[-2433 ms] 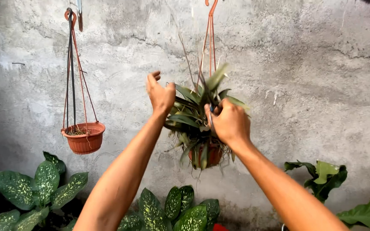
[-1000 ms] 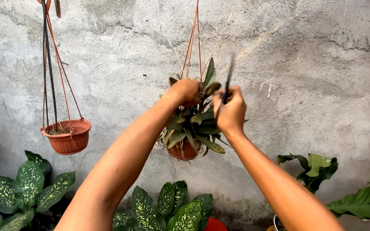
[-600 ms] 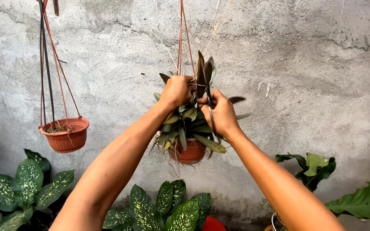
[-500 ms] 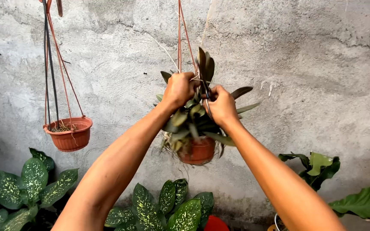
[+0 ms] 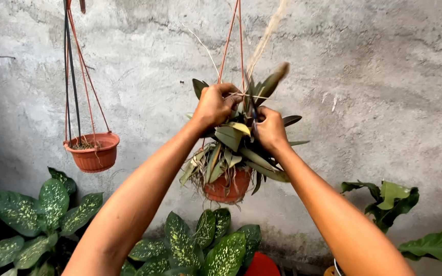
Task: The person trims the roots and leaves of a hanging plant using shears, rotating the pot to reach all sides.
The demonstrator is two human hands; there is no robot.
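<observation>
Head view: two hanging pots, the planted pot (image 5: 226, 186) at centre, an empty pot (image 5: 93, 152) at 9 o'clock. Left hand (image 5: 215, 105) pinches a dry stem (image 5: 241, 95); right hand (image 5: 269, 128) grips scissors (image 5: 253, 110) (mostly hidden). Both hands sit lower against the leaves than before.

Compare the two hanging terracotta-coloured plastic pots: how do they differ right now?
The hanging terracotta-coloured plastic pot in the middle is crowded with long green leaves; the hanging terracotta-coloured plastic pot on the left shows only soil and dry scraps. The middle one has the left hand and right hand in its foliage; the left one hangs untouched. Both hang on orange hangers against the grey wall.
</observation>
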